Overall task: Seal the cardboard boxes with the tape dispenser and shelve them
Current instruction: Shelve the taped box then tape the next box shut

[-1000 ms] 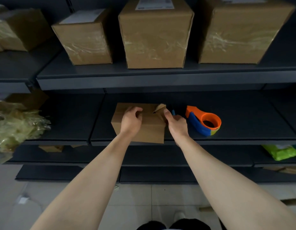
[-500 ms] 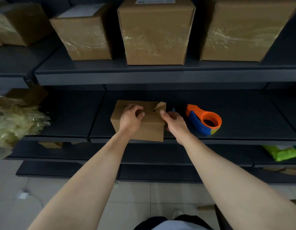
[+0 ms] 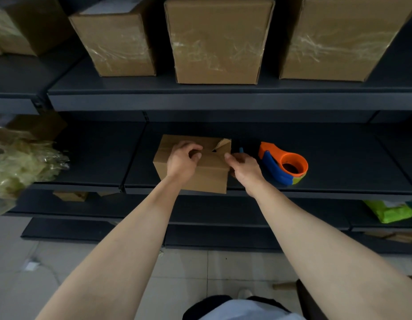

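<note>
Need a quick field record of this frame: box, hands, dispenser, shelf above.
small box: on middle shelf, flap corner sticking up, no tape visible
left hand: fingers curled on box top
right hand: grips box's right edge
tape dispenser: on same shelf, right of box, untouched
upper shelf: three taped boxes

Bare middle shelf lies open left of the small cardboard box and right of the tape dispenser; the right hand fills the gap between them, the upper shelf overhangs above, crumpled plastic crowds the far left
</note>
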### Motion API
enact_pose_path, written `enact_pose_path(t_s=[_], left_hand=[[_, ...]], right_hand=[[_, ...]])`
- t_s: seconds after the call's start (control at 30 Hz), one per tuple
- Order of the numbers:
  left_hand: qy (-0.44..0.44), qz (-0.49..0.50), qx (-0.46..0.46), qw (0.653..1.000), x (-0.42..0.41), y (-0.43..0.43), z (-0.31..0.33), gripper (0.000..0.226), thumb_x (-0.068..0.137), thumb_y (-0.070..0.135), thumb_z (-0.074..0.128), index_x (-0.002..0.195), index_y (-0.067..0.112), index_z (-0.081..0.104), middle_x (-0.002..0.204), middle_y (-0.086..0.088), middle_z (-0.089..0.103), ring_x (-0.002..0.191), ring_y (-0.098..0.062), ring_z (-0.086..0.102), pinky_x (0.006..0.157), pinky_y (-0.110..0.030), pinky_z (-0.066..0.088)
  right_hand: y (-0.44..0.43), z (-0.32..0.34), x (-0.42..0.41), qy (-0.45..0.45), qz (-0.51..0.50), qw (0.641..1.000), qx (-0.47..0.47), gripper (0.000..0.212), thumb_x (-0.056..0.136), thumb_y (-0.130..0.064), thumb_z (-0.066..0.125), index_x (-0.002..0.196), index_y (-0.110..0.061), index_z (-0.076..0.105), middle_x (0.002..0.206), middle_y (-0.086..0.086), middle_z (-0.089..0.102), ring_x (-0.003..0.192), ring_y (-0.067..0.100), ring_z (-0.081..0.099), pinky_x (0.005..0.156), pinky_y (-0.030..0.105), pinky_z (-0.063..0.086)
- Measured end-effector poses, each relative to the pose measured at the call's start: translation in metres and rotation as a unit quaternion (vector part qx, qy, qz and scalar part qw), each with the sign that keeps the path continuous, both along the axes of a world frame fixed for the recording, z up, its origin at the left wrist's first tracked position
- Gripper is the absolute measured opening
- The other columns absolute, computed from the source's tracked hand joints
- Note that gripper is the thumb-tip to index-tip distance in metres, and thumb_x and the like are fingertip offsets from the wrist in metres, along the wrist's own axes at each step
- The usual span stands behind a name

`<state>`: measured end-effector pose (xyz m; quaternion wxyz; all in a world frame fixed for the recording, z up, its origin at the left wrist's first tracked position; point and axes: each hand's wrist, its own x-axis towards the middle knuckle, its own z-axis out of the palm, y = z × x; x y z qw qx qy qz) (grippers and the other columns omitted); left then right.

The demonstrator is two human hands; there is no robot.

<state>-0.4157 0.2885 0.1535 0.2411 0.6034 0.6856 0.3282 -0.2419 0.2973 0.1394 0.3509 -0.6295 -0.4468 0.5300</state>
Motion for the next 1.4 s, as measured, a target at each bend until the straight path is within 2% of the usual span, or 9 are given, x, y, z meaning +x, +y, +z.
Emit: enact_pose_path(t_s=[0.2,0.3,0.47,0.57,0.73,0.93,1.07,1.23,1.4], left_hand=[[0.046,-0.036,-0.017,0.998,0.005,0.002,-0.002,0.041,0.097,0.006,0.042,0.117,0.034,0.064,0.133,0.010,0.044,0.122,-0.016,0.035,0.099,-0.029,0.032],[0.081,-0.028,-0.024,0.996,0.009,0.004,-0.003,0.049,0.095,0.002,0.038,0.117,0.038,0.063,0.135,0.010,0.043,0.124,-0.018,0.032,0.100,-0.027,0.028],[0.080,-0.028,-0.014,0.996,0.008,0.003,-0.004,0.049,0.096,0.003,0.037,0.117,0.039,0.063,0.135,0.010,0.043,0.126,-0.019,0.031,0.107,-0.033,0.026],[0.086,-0.035,-0.002,0.996,0.007,0.002,-0.007,0.049,0.096,0.003,0.038,0.117,0.040,0.063,0.135,0.010,0.044,0.124,-0.019,0.032,0.106,-0.033,0.028],[0.107,-0.044,0.032,0.993,0.005,-0.005,-0.010,0.045,0.096,0.004,0.043,0.113,0.038,0.066,0.135,0.007,0.046,0.118,-0.019,0.036,0.105,-0.033,0.029],[0.087,-0.056,0.048,0.993,0.001,-0.010,-0.008,0.040,0.096,0.005,0.044,0.120,0.031,0.064,0.132,0.006,0.051,0.118,-0.022,0.038,0.105,-0.037,0.031],[0.051,-0.058,0.036,0.996,-0.002,-0.010,-0.004,0.036,0.096,0.007,0.046,0.119,0.028,0.065,0.131,0.009,0.053,0.123,-0.020,0.038,0.106,-0.040,0.031],[0.030,-0.065,0.032,0.997,-0.006,-0.009,-0.001,0.033,0.096,0.007,0.047,0.115,0.025,0.067,0.130,0.011,0.055,0.125,-0.017,0.038,0.103,-0.030,0.029],[0.013,-0.067,0.015,0.998,-0.009,-0.005,0.001,0.032,0.096,0.008,0.047,0.115,0.024,0.067,0.130,0.012,0.055,0.129,-0.015,0.036,0.108,-0.034,0.029]], right_hand=[[0.012,0.012,-0.005,0.057,-0.057,0.994,-0.079,0.010,0.088,-0.015,0.066,0.098,-0.012,0.066,0.120,0.017,0.063,0.109,0.032,0.061,0.096,0.045,0.050],[0.017,0.015,-0.006,0.067,-0.059,0.991,-0.099,0.028,0.089,-0.010,0.064,0.116,-0.003,0.062,0.122,0.017,0.062,0.112,0.031,0.060,0.095,0.041,0.051],[0.015,0.014,0.003,0.132,-0.062,0.978,-0.147,0.023,0.092,-0.020,0.064,0.113,-0.012,0.063,0.112,0.008,0.066,0.091,0.017,0.063,0.077,0.031,0.051],[0.021,0.016,0.009,0.165,-0.059,0.971,-0.161,0.029,0.096,-0.034,0.056,0.110,-0.010,0.062,0.112,0.008,0.067,0.094,0.019,0.063,0.076,0.031,0.049],[0.038,0.035,-0.005,0.111,-0.061,0.980,-0.156,0.053,0.083,-0.057,0.063,0.110,-0.013,0.060,0.102,0.009,0.069,0.092,0.026,0.067,0.082,0.039,0.055],[0.038,0.034,-0.009,0.090,-0.037,0.981,-0.170,0.037,0.086,-0.039,0.068,0.112,-0.013,0.061,0.101,0.009,0.068,0.087,0.022,0.065,0.059,0.031,0.048],[0.037,0.027,-0.002,0.126,-0.026,0.975,-0.182,0.038,0.086,-0.036,0.068,0.117,-0.016,0.059,0.110,0.008,0.066,0.095,0.022,0.064,0.065,0.033,0.049],[0.041,0.021,0.002,0.135,-0.043,0.972,-0.186,0.048,0.082,-0.058,0.064,0.111,-0.020,0.058,0.105,0.006,0.066,0.094,0.025,0.064,0.086,0.042,0.053],[0.042,0.015,0.005,0.115,-0.018,0.977,-0.179,0.048,0.080,-0.055,0.068,0.111,-0.020,0.058,0.105,0.006,0.066,0.094,0.025,0.065,0.085,0.041,0.054]])
